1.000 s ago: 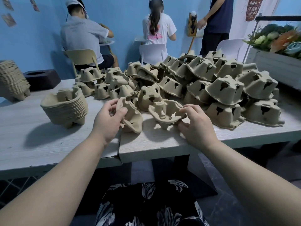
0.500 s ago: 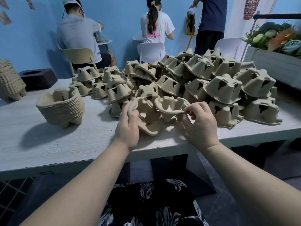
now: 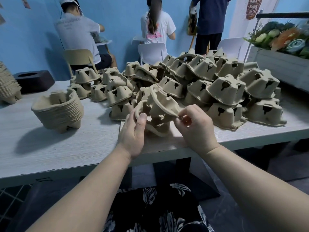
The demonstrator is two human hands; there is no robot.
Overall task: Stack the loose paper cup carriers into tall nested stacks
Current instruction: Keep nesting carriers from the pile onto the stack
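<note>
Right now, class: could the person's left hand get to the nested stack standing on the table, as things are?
Probably yes, once freed. The left hand grips a carrier together with the right hand; bare table lies between it and the nested stack.

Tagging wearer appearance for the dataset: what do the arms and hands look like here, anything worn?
Both forearms are bare as far as the frame shows, with no sleeves in view. The left hand and right hand wear no gloves, and no rings, watch, bands or cables are visible. Nails look short and unpainted. Below the arms, a black garment with a pale leaf print covers the lap.
</note>
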